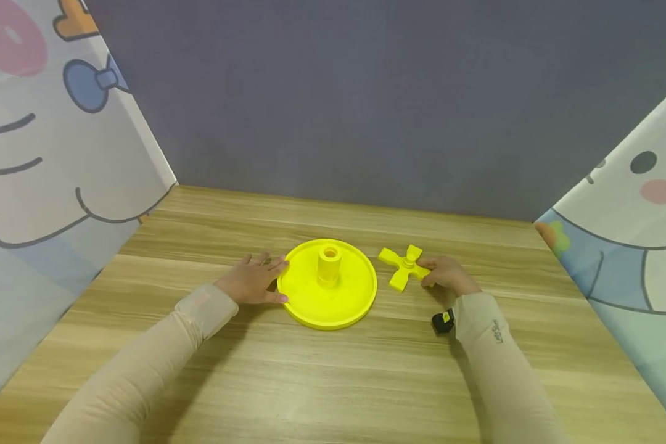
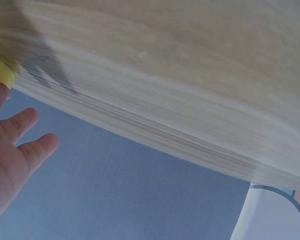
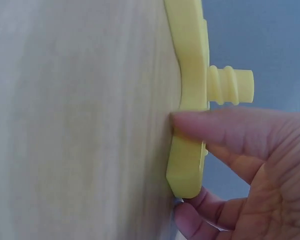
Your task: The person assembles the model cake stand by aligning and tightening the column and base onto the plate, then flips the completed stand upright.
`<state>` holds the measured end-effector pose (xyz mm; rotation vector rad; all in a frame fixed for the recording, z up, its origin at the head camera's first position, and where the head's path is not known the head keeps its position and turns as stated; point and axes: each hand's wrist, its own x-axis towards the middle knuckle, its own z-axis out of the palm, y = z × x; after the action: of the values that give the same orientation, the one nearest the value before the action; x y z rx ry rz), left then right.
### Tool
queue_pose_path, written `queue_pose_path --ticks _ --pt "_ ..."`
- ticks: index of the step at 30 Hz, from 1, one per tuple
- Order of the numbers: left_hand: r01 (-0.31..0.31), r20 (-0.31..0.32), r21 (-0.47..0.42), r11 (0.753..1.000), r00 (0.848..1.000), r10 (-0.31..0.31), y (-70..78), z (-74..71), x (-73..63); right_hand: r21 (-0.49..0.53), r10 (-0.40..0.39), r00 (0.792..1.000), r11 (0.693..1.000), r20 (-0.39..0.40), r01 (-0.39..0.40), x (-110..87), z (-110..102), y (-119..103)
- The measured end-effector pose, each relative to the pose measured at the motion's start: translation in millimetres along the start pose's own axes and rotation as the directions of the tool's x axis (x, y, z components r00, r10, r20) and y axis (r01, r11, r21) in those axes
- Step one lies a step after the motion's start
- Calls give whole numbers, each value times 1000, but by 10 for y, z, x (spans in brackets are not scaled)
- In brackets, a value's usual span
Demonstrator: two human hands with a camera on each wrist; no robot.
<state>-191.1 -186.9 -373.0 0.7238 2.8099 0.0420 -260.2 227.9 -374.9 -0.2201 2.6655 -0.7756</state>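
A round yellow tray [image 1: 302, 302] with a raised rim lies on the table, and a hollow yellow post [image 1: 328, 269] stands up from its middle. My left hand [image 1: 251, 280] touches the tray's left rim with its fingers spread. In the left wrist view some fingers [image 2: 40, 150] stick out straight, and only a yellow corner shows. To the right of the tray is a yellow four-armed cross piece [image 1: 404, 266] with a short threaded stud [image 3: 232, 85] at its centre. My right hand [image 1: 448, 274] pinches one arm of it between thumb and fingers.
The wood-grain table [image 1: 311, 382] ends at a dark grey back panel [image 1: 338, 111]. Cartoon-printed panels [image 1: 61, 154] stand at the left and right sides. A small black device [image 1: 443, 322] sits at my right wrist.
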Motion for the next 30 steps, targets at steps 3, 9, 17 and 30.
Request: queue_pose_path --ticks 3,9,17,30 --pt "2 3 3 1000 1000 -2 -3 0 9 -3 -12 1000 1000 4 12 27 13 -24" --pt "3 8 10 1000 1000 -3 8 -21 11 -22 -11 1000 1000 -27 10 85 44 -53" --pt "1 10 4 1000 1000 -1 4 -9 10 66 -1 999 998 -50 4 124 54 -59" --pt "0 5 -14 1000 1000 0 -40 21 17 166 23 998 986 -65 -12 41 14 -102"
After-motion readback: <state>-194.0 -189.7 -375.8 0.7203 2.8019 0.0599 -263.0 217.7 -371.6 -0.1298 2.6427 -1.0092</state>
